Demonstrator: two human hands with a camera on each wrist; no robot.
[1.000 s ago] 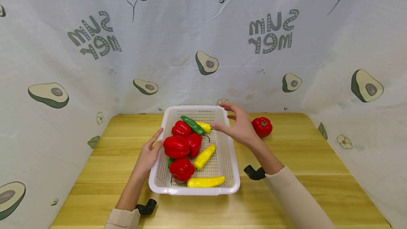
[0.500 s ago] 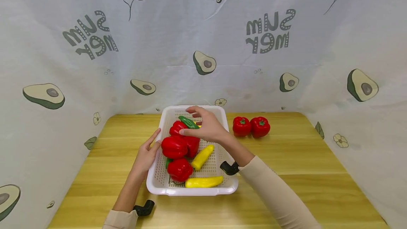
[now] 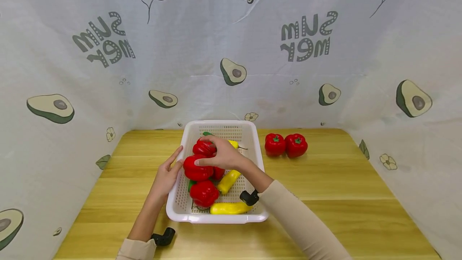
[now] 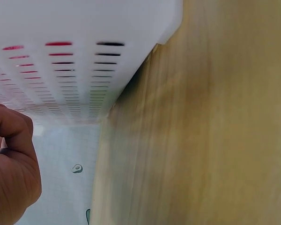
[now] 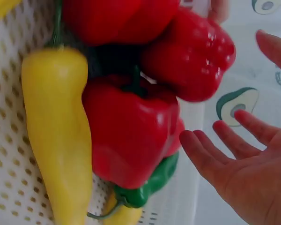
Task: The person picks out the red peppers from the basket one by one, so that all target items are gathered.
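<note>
My left hand holds the left rim of a white perforated plastic basket; in the left wrist view this hand has bent fingers close to the basket's outer wall. My right hand hovers over the peppers inside, fingers spread and bent around nothing. Nearest to it are a red bell pepper and another red bell pepper behind. The right wrist view shows the fingertips apart from the peppers. Also in the basket lie a front red bell pepper, long yellow peppers and a green pepper, partly covered.
Two red bell peppers stand side by side on the wooden table, right of the basket. Behind the table hangs a white cloth printed with avocados. A black wrist mount on the right arm hangs over the basket's right side.
My right hand has swung left from beside the basket to above its peppers, then lower and nearer. A second red bell pepper now shows on the table. My left hand stays at the rim.
</note>
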